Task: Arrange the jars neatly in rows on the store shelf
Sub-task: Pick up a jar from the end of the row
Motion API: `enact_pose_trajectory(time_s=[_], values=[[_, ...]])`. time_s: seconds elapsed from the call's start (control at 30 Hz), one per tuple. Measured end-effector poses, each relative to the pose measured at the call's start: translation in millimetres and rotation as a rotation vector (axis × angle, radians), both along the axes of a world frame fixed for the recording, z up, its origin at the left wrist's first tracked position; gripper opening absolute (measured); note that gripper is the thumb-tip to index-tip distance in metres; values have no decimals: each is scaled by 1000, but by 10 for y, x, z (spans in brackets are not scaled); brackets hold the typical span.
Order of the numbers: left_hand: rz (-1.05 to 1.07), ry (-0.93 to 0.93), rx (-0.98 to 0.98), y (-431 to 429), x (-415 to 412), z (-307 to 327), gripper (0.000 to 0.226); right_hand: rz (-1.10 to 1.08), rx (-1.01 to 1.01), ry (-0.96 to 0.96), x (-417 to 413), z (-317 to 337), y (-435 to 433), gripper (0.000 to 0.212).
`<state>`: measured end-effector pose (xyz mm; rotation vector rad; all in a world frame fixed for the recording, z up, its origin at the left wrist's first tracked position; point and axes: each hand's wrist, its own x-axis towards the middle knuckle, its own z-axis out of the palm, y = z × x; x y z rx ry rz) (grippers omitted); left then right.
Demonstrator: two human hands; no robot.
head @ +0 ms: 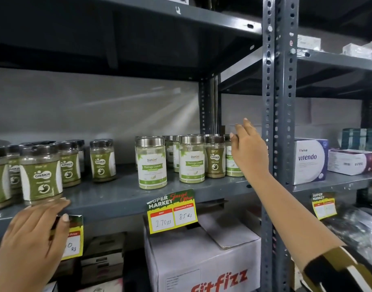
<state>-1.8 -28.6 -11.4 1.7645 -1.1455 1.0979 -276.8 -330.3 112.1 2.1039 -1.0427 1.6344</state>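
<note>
On the grey shelf (109, 197), several dark-lidded green Gaska jars (41, 175) crowd the left end, and one Gaska jar (102, 160) stands alone further right. Silver-lidded Moringa Leaves jars (152, 163) stand in the middle and right, with another Moringa jar (191, 159) beside a brown Gaska jar (215, 158). My right hand (247, 148) reaches in by the rightmost jar (230, 163), fingers spread, holding nothing. My left hand (33, 234) rests at the shelf's front edge below the nearest Gaska jar, fingers apart.
A perforated steel upright (278, 123) stands just right of my right arm. Price tags (172, 211) hang from the shelf edge. A Fitfizz carton (202, 260) sits below. Vitendo boxes (310, 160) fill the neighbouring shelf on the right. A higher shelf hangs overhead.
</note>
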Motion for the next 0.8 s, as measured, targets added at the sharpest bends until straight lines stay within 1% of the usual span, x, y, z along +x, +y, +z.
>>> enact_pose_trajectory(time_s=[0.03,0.1,0.17,0.2,0.27,0.43,0.53,0.63,0.73,0.8], values=[[2,-6,0,1,-17,5,51,65,-46,4,27,1,29,36],[18,-35,0,12,-58,24,50,158,-29,97,101,7,60,44],[24,-55,-8,26,-101,50,49,166,44,198,167,-14,56,55],[24,-62,-12,29,-111,56,49,158,62,219,192,-32,62,57],[27,-70,-20,27,-113,53,48,154,61,205,221,-74,99,57],[39,-82,-42,21,-90,19,47,228,20,20,243,-213,217,40],[43,-81,-51,17,-95,9,45,283,-30,-72,232,-295,323,37],[46,-69,-44,26,-84,-9,43,300,-27,-170,165,-246,438,34],[68,-43,-35,37,-75,-16,42,397,-7,-320,111,-122,619,31],[75,-20,-30,41,-84,-17,40,500,-1,-422,118,-13,858,29]])
